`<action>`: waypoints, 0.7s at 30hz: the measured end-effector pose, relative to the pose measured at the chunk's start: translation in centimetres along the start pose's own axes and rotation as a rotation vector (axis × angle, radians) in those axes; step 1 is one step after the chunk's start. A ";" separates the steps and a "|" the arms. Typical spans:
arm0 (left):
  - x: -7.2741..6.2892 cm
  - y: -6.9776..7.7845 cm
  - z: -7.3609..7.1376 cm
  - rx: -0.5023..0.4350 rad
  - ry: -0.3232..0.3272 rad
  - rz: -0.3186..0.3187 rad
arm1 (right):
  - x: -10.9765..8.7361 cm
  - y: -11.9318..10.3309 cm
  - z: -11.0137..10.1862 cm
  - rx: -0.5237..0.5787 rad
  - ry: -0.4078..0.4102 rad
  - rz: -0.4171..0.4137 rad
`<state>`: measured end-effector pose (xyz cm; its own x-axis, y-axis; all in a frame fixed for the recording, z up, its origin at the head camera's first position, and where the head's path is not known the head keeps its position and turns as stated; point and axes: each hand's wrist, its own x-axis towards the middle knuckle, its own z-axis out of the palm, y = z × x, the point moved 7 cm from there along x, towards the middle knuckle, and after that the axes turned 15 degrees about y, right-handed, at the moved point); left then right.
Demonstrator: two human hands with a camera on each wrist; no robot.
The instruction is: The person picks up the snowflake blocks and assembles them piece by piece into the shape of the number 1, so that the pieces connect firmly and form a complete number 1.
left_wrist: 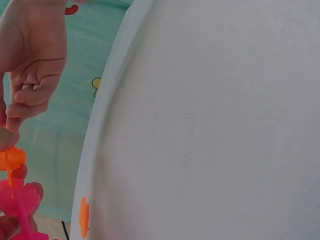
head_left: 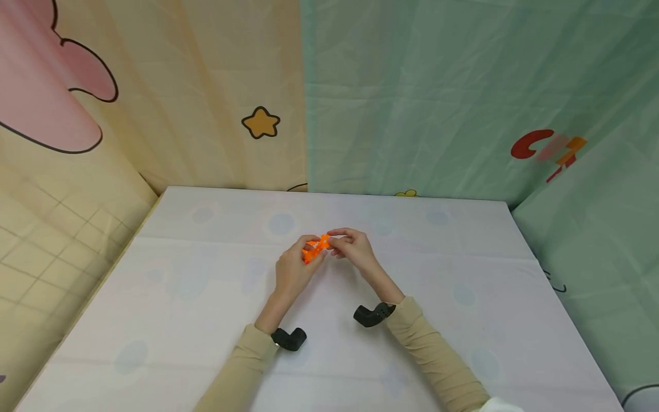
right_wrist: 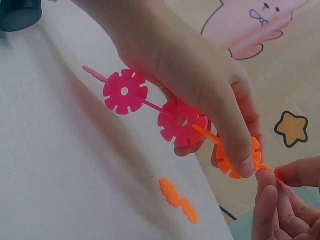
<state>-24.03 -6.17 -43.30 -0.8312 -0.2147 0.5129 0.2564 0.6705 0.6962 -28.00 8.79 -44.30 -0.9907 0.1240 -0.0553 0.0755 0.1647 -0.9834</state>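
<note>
My left hand (head_left: 294, 268) holds a chain of slotted snowflake discs joined edge to edge. In the right wrist view, pink discs (right_wrist: 125, 91) trail from under the palm. The thumb lies over an orange disc (right_wrist: 234, 167) near the chain's other end. There my right hand (right_wrist: 295, 205) pinches an orange disc seen nearly edge-on (right_wrist: 278, 175), partly hidden by its fingertips. The left wrist view catches an orange disc (left_wrist: 15, 158) and a pink disc (left_wrist: 20, 200) at its left border, with left fingers behind them.
Two loose orange discs (right_wrist: 179, 201) lie on the white-covered table (head_left: 180, 320) in the right wrist view. Curtains with cartoon prints (head_left: 412, 103) hang behind the table's far edge and along its sides. Both wrists carry dark camera mounts (head_left: 374, 315).
</note>
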 end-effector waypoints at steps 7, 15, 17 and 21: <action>0.2 -0.4 -0.5 0.024 0.038 0.012 | 0.0 -0.2 0.6 -0.024 -0.023 -0.018; 0.5 -1.6 -1.9 0.021 0.071 -0.044 | 0.8 -0.3 1.6 -0.075 -0.030 -0.087; 0.7 -1.9 -2.4 0.019 0.079 -0.057 | 1.1 -0.2 2.0 -0.128 -0.035 -0.120; 1.0 -2.6 -3.3 0.027 0.093 -0.078 | 1.8 0.2 2.7 -0.231 -0.041 -0.163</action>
<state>-23.91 -10.46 -42.96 -0.7985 -0.3314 0.5026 0.1778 0.6678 0.7228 -30.04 6.37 -45.05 -0.9953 0.0388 0.0890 -0.0662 0.3984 -0.9148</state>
